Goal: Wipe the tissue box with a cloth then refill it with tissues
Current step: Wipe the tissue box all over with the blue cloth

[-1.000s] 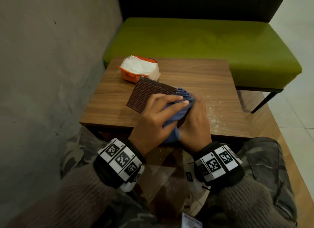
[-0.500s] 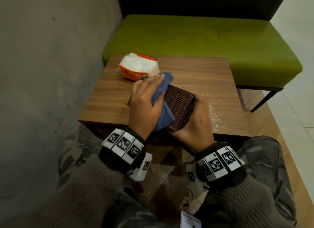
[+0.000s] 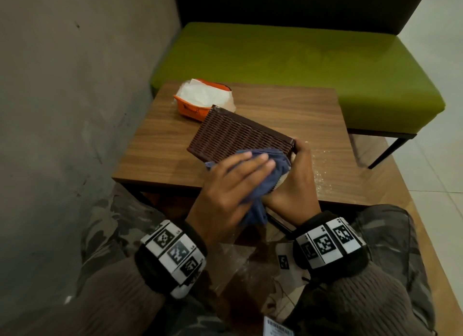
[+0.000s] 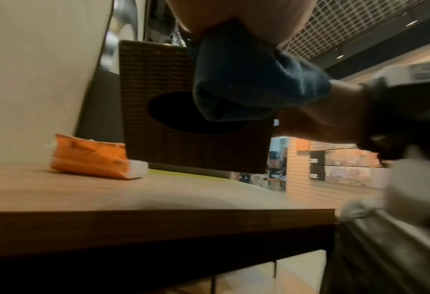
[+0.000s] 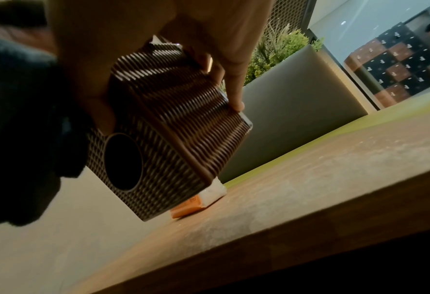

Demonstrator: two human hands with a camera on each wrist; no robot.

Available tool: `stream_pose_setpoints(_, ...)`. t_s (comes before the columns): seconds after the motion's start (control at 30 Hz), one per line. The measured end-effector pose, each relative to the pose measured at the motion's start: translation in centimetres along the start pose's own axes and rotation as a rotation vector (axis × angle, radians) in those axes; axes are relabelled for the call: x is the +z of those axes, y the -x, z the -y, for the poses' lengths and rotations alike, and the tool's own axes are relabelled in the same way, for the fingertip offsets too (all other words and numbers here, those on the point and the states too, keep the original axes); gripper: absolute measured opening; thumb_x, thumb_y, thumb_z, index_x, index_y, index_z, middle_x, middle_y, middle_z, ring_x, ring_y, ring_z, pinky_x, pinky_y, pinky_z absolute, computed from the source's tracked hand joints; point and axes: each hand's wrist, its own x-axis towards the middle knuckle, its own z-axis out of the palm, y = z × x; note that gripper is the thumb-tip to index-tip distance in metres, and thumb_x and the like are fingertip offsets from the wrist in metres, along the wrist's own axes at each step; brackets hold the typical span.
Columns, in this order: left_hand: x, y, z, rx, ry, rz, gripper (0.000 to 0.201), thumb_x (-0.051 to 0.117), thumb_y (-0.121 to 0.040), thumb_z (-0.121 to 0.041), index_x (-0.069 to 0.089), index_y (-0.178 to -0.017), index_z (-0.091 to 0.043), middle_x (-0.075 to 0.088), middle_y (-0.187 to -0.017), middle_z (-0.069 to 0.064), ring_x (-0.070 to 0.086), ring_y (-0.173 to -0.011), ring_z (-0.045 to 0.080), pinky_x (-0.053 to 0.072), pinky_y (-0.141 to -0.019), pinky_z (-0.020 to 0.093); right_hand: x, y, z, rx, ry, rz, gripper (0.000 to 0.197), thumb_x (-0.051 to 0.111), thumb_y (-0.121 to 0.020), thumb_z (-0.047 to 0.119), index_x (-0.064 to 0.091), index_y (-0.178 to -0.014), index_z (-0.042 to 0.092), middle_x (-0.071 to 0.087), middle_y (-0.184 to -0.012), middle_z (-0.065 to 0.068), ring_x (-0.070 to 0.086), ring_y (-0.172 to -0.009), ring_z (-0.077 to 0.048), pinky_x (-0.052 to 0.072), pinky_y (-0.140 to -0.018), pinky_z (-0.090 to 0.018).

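Note:
My right hand (image 3: 298, 175) grips the near right end of a brown woven tissue box (image 3: 233, 137) and holds it tilted over the wooden table (image 3: 288, 110). The right fingers (image 5: 236, 85) wrap round its side. The box's round opening (image 4: 188, 115) faces down towards me. My left hand (image 3: 250, 165) lies with straight fingers on a blue cloth (image 3: 273, 175), pressing it against the box's near right part. The cloth (image 4: 246, 79) bunches under my palm and hangs over the box edge. An orange pack of white tissues (image 3: 200, 100) lies on the table behind the box.
A grey wall (image 3: 62, 110) stands close on the left. A green bench (image 3: 300, 60) runs along the far side of the table. White dust (image 3: 323, 170) speckles the table's right part. My knees are under the near table edge.
My left hand slid the cloth up to the box's far left end, then back down to its near right end. The right hand kept its grip on the box.

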Motion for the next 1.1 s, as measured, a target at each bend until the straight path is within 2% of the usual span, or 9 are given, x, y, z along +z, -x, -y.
stream_pose_setpoints(0.17,-1.3,0.1,5.0,-0.488,0.010,-0.248,0.040,0.050,-0.086,-0.007,0.053,-0.126,-0.003,0.055,-0.131,0.014,0.041,-0.128,0.023,0.030,-0.111,0.032,-0.5,0.6,-0.7,-0.030,-0.022,0.040,0.103,0.086,-0.052,0.043,0.032,-0.132,0.006,0.045,-0.124,-0.009,0.049,-0.115,-0.022,0.048,-0.094,-0.037)
stream_pose_setpoints(0.33,-0.6,1.8,1.4,-0.147,0.042,-0.036,0.041,0.047,-0.085,-0.001,0.054,-0.125,-0.001,0.052,-0.131,0.009,0.040,-0.129,0.022,0.027,-0.113,0.030,0.2,1.1,-0.7,-0.018,-0.052,0.023,0.102,0.086,-0.052,0.044,0.032,-0.131,0.008,0.047,-0.123,-0.008,0.052,-0.113,-0.021,0.048,-0.094,-0.037)
stream_pose_setpoints(0.5,-1.5,1.0,5.4,-0.549,-0.003,-0.262,0.039,0.048,-0.085,-0.010,0.058,-0.122,-0.001,0.060,-0.124,0.013,0.050,-0.118,0.027,0.039,-0.100,0.044,0.0,1.8,-0.4,-0.046,-0.039,0.042,0.096,0.079,-0.052,0.050,0.029,-0.129,0.025,0.044,-0.123,-0.003,0.048,-0.115,-0.018,0.043,-0.094,-0.023)
stream_pose_setpoints(0.67,-0.9,-0.3,1.2,-0.194,0.003,-0.058,0.045,0.055,-0.083,-0.011,0.054,-0.127,-0.006,0.057,-0.127,0.007,0.046,-0.115,0.022,0.035,-0.104,0.024,0.4,1.6,0.0,-0.104,0.006,0.010,0.098,0.078,-0.055,0.051,0.036,-0.129,0.002,0.044,-0.121,-0.005,0.048,-0.111,-0.019,0.038,-0.096,-0.015)
stream_pose_setpoints(0.73,-1.2,-1.5,3.6,-0.378,0.026,-0.164,0.042,0.054,-0.082,-0.011,0.058,-0.124,-0.006,0.061,-0.123,0.009,0.051,-0.111,0.024,0.036,-0.102,0.022,0.1,1.6,0.2,-0.120,0.036,0.029,0.098,0.078,-0.056,0.052,0.038,-0.129,0.000,0.045,-0.121,-0.007,0.045,-0.112,-0.016,0.030,-0.096,-0.006)
stream_pose_setpoints(0.83,-1.9,-2.7,6.8,-0.646,0.050,-0.348,0.036,0.055,-0.085,-0.013,0.062,-0.119,-0.005,0.064,-0.118,0.009,0.056,-0.110,0.025,0.043,-0.097,0.040,-0.1,1.8,0.1,-0.124,0.069,0.030,0.098,0.081,-0.055,0.048,0.039,-0.128,-0.002,0.047,-0.120,-0.010,0.043,-0.112,-0.016,0.026,-0.097,-0.003)
stream_pose_setpoints(1.0,-0.5,-2.5,0.6,-0.142,0.030,-0.081,0.044,0.055,-0.081,-0.007,0.058,-0.124,-0.002,0.060,-0.124,0.009,0.047,-0.113,0.020,0.034,-0.102,0.022,0.3,1.5,0.3,-0.131,0.042,-0.014,0.094,0.082,-0.059,0.042,0.039,-0.127,-0.005,0.047,-0.120,-0.012,0.046,-0.111,-0.018,0.032,-0.100,-0.012)
stream_pose_setpoints(1.03,-0.6,-2.8,0.9,-0.113,0.031,-0.056,0.043,0.056,-0.081,-0.006,0.058,-0.123,-0.002,0.061,-0.123,0.010,0.047,-0.113,0.021,0.035,-0.102,0.024,0.2,1.5,0.3,-0.136,0.039,-0.015,0.093,0.080,-0.060,0.044,0.039,-0.128,-0.005,0.048,-0.121,-0.013,0.046,-0.112,-0.017,0.032,-0.100,-0.012)
stream_pose_setpoints(1.1,-0.7,-3.6,3.4,-0.304,0.048,-0.161,0.039,0.056,-0.081,-0.005,0.060,-0.120,-0.002,0.063,-0.118,0.011,0.050,-0.110,0.020,0.038,-0.099,0.028,0.1,1.7,0.4,-0.132,0.065,-0.006,0.093,0.077,-0.060,0.048,0.040,-0.128,-0.004,0.047,-0.120,-0.011,0.042,-0.112,-0.013,0.027,-0.099,-0.005)
